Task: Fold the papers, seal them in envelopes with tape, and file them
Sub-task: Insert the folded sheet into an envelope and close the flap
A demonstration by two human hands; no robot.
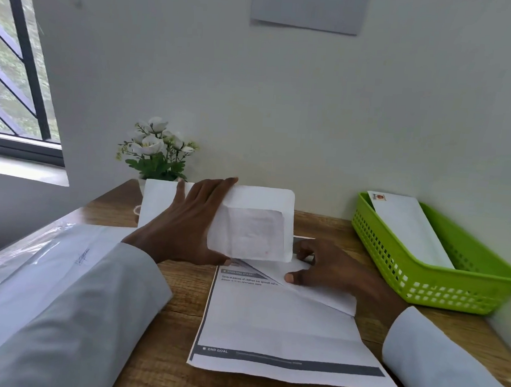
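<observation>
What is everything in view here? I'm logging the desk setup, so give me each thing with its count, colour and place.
window envelope: one, white, held upright above the desk's middle
printed sheet: one, white with dark bars, flat on the desk, top corner folded over
basket: one, green, right side of the desk
filed envelope: one, white, inside the basket
flowers: one bunch, white with green leaves, back of the desk
desk: one, brown wood
hands: left hand grips the window envelope; right hand presses on the printed sheet

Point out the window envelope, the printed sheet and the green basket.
Envelope [257, 232]: head view, on its window.
Sheet [278, 325]: head view, blank middle.
Basket [441, 285]: head view, front wall.
</observation>
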